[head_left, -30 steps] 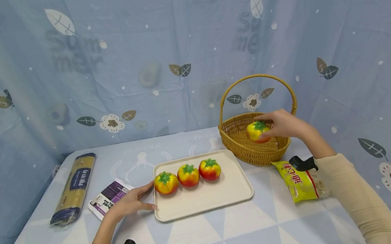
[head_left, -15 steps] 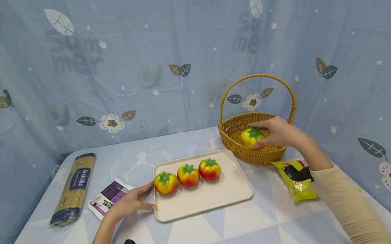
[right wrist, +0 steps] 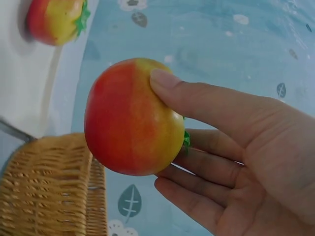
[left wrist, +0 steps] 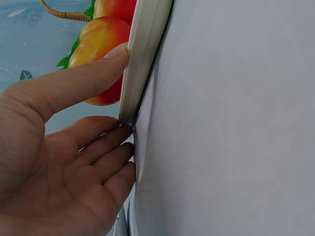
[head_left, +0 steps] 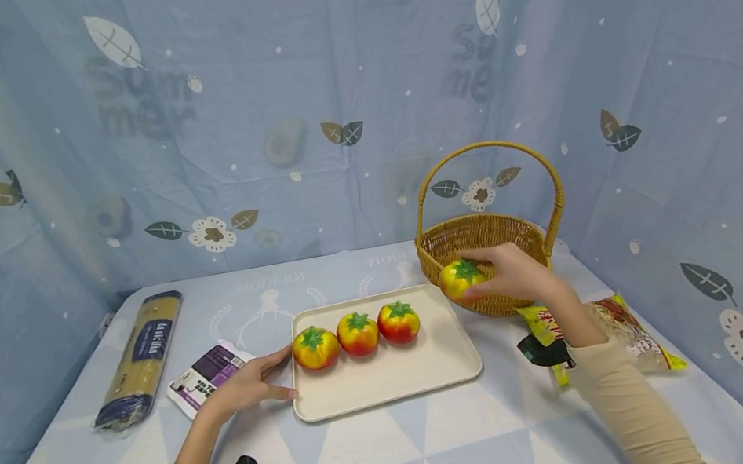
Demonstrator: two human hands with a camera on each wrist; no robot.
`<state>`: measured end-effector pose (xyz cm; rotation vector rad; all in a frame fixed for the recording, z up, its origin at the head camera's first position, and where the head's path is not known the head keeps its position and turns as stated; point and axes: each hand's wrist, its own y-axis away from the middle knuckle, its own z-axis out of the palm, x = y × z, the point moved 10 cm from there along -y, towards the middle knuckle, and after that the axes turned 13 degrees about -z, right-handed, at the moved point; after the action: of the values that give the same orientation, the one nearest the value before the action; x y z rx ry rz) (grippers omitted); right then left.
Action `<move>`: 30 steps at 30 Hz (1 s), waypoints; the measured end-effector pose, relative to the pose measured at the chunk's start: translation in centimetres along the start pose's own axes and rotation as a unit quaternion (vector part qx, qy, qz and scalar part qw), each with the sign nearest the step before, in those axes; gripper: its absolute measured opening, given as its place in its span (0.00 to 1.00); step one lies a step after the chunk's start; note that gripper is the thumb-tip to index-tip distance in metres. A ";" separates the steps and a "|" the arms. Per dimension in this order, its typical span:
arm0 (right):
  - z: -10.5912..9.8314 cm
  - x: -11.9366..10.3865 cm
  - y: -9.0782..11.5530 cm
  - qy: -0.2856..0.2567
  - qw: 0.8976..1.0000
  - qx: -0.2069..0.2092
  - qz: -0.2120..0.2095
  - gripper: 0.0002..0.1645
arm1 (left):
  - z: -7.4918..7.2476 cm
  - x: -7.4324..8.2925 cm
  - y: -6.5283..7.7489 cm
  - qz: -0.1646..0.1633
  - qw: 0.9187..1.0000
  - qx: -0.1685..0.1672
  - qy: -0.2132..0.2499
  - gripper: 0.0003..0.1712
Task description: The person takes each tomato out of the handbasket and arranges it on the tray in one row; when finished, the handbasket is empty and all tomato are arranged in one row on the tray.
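Observation:
My right hand [head_left: 512, 271] grips a red-and-yellow tomato [head_left: 460, 280] with a green top, thumb on one side and fingers on the other. The tomato is over the left front rim of the wicker basket [head_left: 488, 299]. In the right wrist view, the held tomato [right wrist: 133, 118] hangs above the basket wall [right wrist: 49, 182]. At the left end of the cream tray [head_left: 393, 383], my left hand [head_left: 247, 388] touches the rim with extended fingers and thumb. Three similar tomatoes [head_left: 358, 334] stand in a row on the tray. The left wrist view shows my thumb [left wrist: 115, 54] against the tray rim.
On the left lie a pasta packet [head_left: 143, 359] with a blue label and a purple-and-white packet [head_left: 209, 374], partly behind my left hand. A yellow bag [head_left: 631, 334] lies under my right forearm. The basket's tall handle [head_left: 484, 145] arches above it. Patterned curtains surround the table.
My right hand has moved left and toward me, carrying the tomato from above the basket's inside to its left front rim. The left hand and tray have not moved.

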<state>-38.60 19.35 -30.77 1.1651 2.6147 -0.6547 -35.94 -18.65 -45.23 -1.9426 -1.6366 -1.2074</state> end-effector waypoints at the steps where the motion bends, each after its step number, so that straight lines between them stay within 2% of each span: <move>1: 0.2 0.0 0.0 0.000 1.000 0.001 -0.001 0.41 | 0.0 0.0 0.0 0.000 1.000 0.000 -0.001 0.54; 18: 3.2 0.2 -0.3 -0.021 0.999 0.023 0.033 0.38 | 0.0 -0.1 0.0 -0.006 1.000 -0.002 0.003 0.54; 30: 5.8 0.7 -1.2 -0.020 0.999 0.007 0.038 0.38 | 0.0 0.3 0.3 -0.010 1.000 -0.005 0.001 0.53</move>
<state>-39.88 16.37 -35.71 1.2348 2.5233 -0.6751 -35.71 -18.57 -44.93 -1.9347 -1.6576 -1.2260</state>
